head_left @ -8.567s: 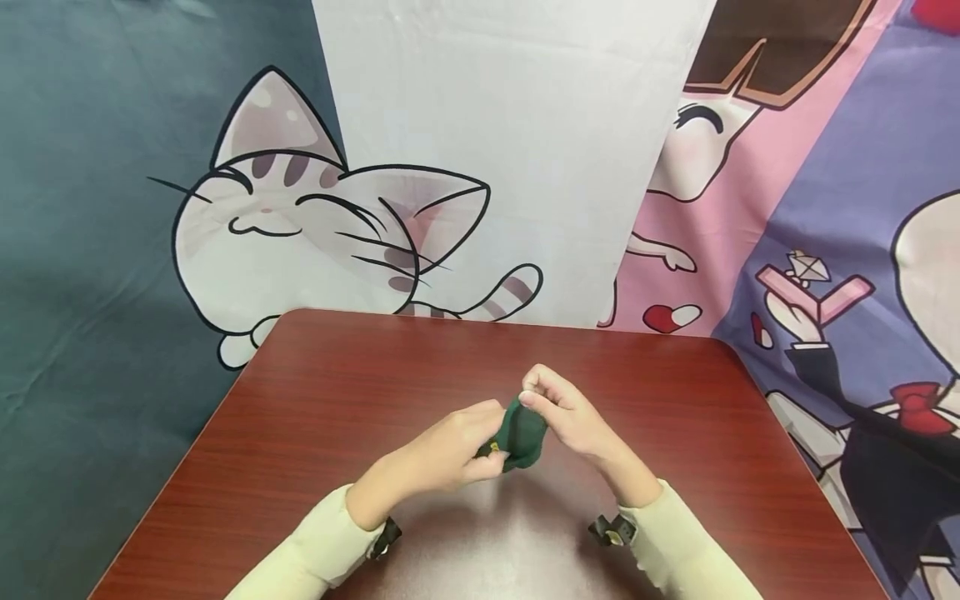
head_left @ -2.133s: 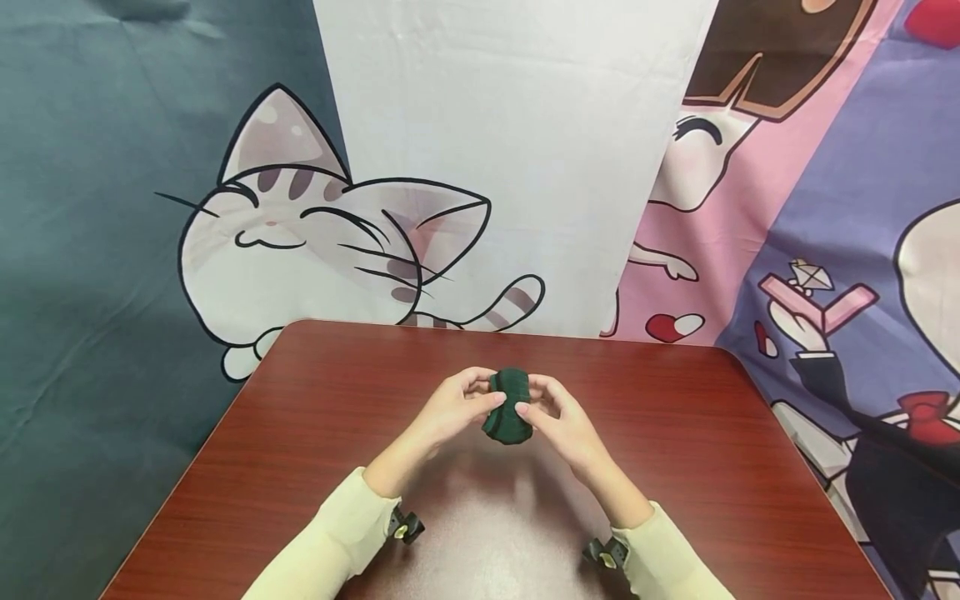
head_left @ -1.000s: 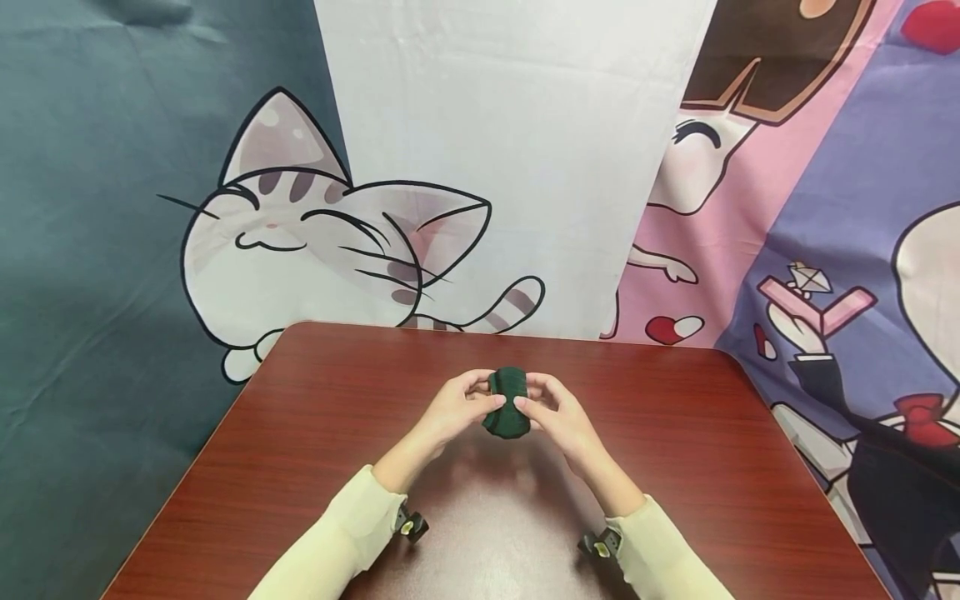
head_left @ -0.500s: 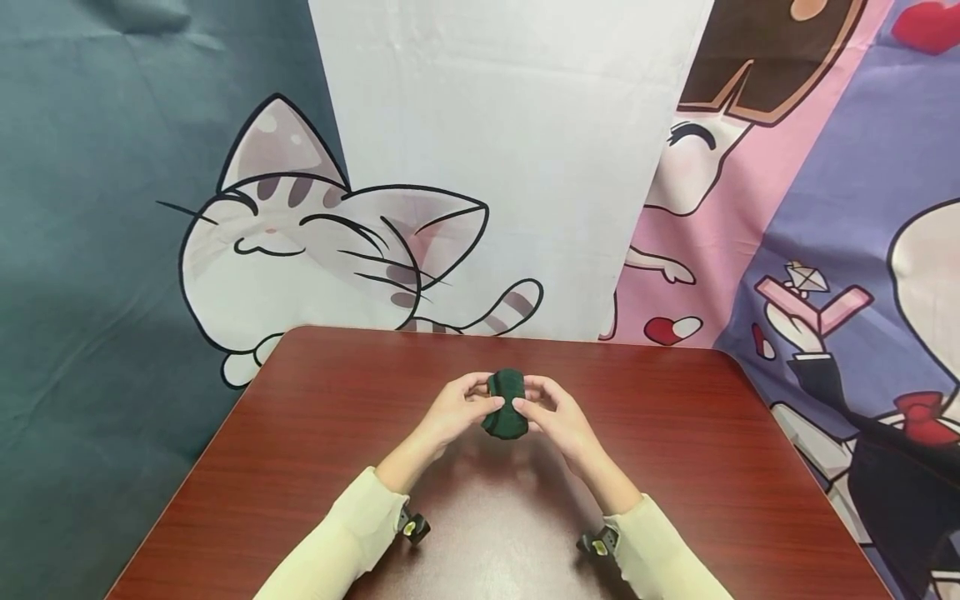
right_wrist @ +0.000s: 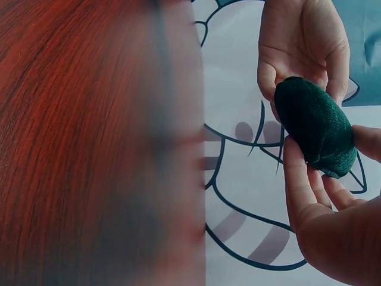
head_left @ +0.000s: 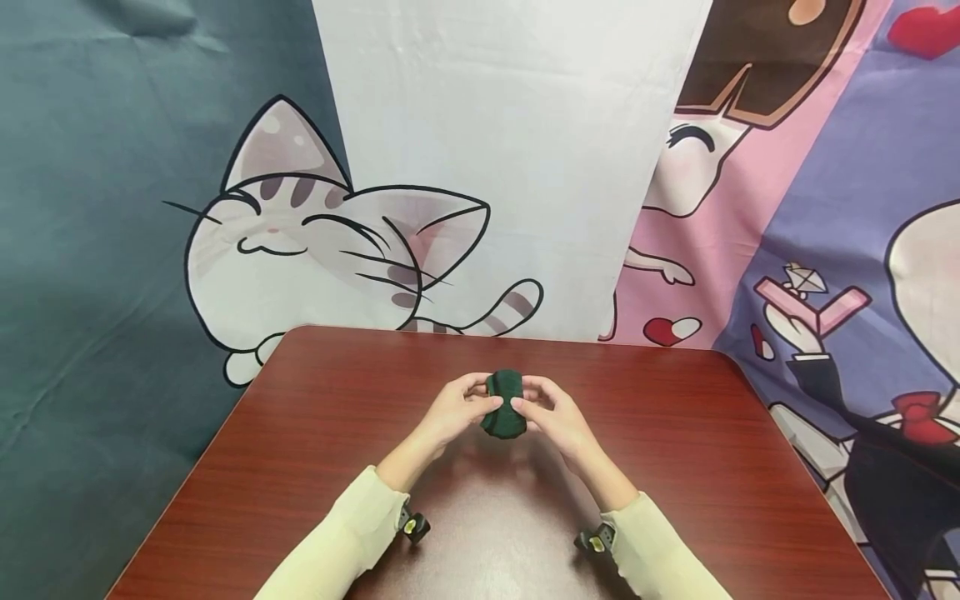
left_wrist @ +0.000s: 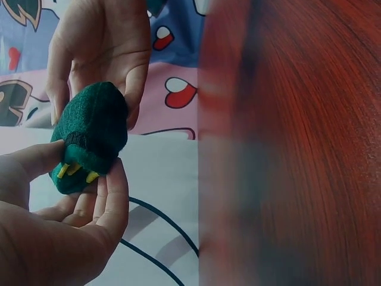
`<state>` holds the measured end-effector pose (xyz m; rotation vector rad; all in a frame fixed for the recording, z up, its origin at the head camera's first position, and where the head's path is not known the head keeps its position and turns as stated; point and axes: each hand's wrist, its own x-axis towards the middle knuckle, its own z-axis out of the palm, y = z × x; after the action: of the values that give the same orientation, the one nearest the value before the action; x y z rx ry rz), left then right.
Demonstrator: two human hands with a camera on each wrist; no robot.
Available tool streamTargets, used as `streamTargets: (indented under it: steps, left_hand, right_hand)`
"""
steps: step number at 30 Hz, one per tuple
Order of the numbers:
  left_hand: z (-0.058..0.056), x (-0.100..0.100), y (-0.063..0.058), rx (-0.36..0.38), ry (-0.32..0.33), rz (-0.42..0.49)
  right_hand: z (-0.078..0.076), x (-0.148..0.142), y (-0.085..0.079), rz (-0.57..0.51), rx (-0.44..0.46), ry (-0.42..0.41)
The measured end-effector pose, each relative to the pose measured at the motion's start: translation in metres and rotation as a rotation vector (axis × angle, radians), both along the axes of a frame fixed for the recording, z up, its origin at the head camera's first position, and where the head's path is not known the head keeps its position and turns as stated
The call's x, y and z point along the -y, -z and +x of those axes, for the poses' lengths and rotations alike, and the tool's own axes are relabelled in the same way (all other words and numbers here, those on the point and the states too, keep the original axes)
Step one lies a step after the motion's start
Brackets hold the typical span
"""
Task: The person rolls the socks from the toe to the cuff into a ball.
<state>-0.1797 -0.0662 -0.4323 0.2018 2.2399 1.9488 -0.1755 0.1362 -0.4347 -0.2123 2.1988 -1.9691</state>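
Observation:
A dark green knit sock (head_left: 506, 423), folded into a compact rounded bundle, is held up above the table between both hands. My left hand (head_left: 450, 410) pinches its left side, thumb in front and fingers behind. Opposite it, my right hand (head_left: 562, 419) grips the right side in the same way. In the left wrist view, the sock (left_wrist: 95, 116) shows a darker band and small yellow marks near its lower end. Plain ribbed fabric of the sock (right_wrist: 315, 128) faces the right wrist view. Whatever is tucked inside the bundle is hidden.
A reddish-brown wooden table (head_left: 330, 417) with a glossy patch lies under the hands. Behind it hangs a cartoon-printed cloth backdrop (head_left: 525, 167). Small black wrist cameras (head_left: 414, 527) sit at the cuffs of the pale sleeves (head_left: 345, 533).
Earlier, the left hand was partly in the sock while the right pulled at its edge. Now it is a compact bundle held from both sides. Over the last second the hands barely move.

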Motion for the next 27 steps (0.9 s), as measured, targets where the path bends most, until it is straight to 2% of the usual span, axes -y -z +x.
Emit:
streamTargets:
  steps: [19, 27]
  left_hand:
    - [-0.001, 0.000, 0.011, 0.029, 0.013, 0.042]
    - [-0.004, -0.001, 0.015, 0.025, 0.014, 0.030]
  right_hand:
    - [-0.002, -0.001, 0.008, -0.013, 0.023, -0.009]
    - [-0.005, -0.001, 0.011, -0.004, 0.027, 0.006]
